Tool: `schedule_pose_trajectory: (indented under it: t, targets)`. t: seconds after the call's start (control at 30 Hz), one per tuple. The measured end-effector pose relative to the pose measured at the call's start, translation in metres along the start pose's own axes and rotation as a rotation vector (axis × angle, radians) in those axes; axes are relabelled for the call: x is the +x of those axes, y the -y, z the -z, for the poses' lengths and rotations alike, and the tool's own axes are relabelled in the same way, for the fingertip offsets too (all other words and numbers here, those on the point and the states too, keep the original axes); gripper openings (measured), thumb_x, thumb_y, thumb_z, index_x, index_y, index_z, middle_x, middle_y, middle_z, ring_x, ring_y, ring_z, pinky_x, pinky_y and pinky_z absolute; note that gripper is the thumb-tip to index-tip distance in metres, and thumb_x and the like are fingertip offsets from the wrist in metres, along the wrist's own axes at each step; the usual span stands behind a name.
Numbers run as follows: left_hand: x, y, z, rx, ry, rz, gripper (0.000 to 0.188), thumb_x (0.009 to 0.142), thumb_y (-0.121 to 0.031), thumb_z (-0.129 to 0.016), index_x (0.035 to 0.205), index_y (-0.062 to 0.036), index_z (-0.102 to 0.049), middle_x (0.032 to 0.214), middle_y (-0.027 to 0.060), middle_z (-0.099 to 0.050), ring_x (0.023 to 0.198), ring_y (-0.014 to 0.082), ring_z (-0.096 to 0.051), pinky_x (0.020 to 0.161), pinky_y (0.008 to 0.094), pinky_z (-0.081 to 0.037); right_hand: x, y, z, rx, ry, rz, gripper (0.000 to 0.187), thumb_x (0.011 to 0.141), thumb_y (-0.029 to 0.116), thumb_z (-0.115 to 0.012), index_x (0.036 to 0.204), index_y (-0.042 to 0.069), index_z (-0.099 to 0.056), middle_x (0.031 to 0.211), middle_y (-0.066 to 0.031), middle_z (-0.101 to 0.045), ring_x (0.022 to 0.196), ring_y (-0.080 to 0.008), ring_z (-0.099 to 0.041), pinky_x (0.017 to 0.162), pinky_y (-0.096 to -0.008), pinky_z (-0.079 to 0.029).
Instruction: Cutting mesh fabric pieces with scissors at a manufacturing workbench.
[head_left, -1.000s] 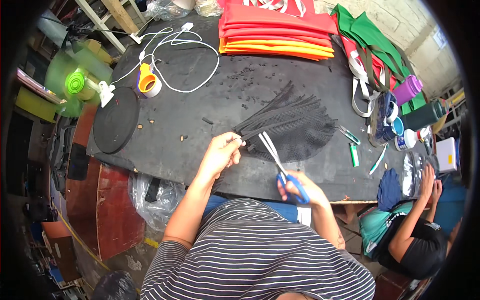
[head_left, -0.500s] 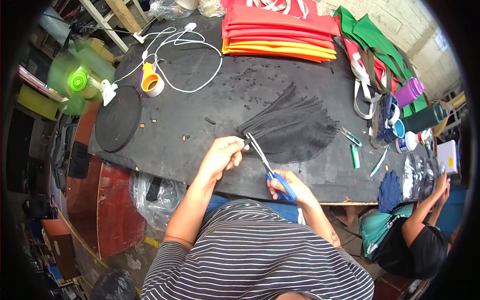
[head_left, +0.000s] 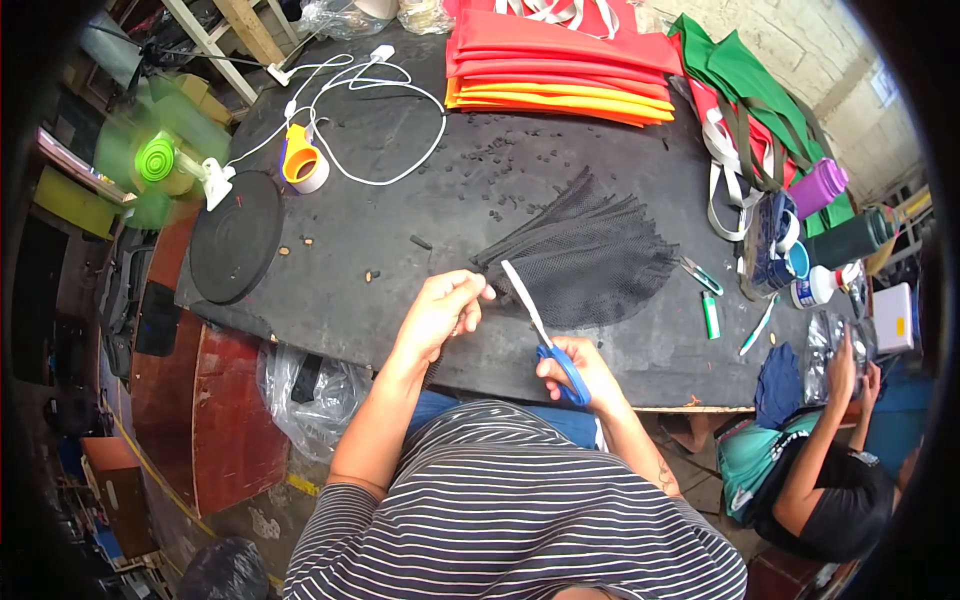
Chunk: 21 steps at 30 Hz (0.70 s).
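My left hand [head_left: 442, 312] is closed in a pinch at the near left edge of a fanned pile of black mesh pieces [head_left: 600, 260]. A narrow black strip [head_left: 432, 374] hangs below that hand, its upper part hidden by the fingers. My right hand [head_left: 582, 372] grips blue-handled scissors [head_left: 533, 315], which point up and left over the pile's near side. The scissor blades look closed together and stand apart from my left fingers. Small cut black bits [head_left: 500, 160] lie scattered beyond the pile.
A black coil of webbing [head_left: 235, 238], a tape roll [head_left: 305, 168] and a white cable [head_left: 385, 183] lie left. Folded red and orange bags [head_left: 560, 70] are stacked behind. Thread snips [head_left: 702, 274], a green tube [head_left: 711, 315] and bottles stand right. A co-worker [head_left: 825, 480] sits at lower right.
The scissors have closed and drawn slightly right, away from my left fingers. The dark piece between fingers and blades no longer shows. The co-worker's hands have shifted left.
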<state>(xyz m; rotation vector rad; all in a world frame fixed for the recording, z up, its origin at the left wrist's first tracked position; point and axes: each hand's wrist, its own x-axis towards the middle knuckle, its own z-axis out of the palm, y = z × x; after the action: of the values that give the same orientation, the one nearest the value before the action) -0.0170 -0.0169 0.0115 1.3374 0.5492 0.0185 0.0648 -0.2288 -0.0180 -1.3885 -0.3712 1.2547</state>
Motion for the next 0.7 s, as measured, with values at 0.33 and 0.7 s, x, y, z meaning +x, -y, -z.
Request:
schedule_pose_trajectory:
  t: [0.33, 0.7]
  targets:
    - [0.004, 0.015, -0.024, -0.103, -0.003, -0.215, 0.003, 0.083, -0.003, -0.054, 0.084, -0.0038, -0.051, 0.071, -0.0036, -0.050, 0.064, 0.0030, -0.045, 0.059, 0.0182, -0.038, 0.021, 0.011, -0.021, 0.173, -0.232, 0.397, 0.035, 0.068, 0.006, -0.074, 0.090, 0.005, -0.047, 0.087, -0.0068, -0.058, 0.073, -0.0108, -0.055, 0.067, -0.0244, -0.046]
    - [0.003, -0.006, -0.012, -0.322, 0.293, 0.022, 0.012, 0.083, -0.013, -0.060, 0.090, -0.0058, -0.055, 0.079, -0.0025, -0.054, 0.070, 0.0053, -0.050, 0.066, 0.0195, -0.041, 0.023, 0.019, -0.023, 0.274, -0.222, 0.432, 0.027, 0.067, -0.005, -0.066, 0.086, 0.004, -0.048, 0.074, -0.0040, -0.054, 0.067, -0.0129, -0.057, 0.062, -0.0267, -0.051]
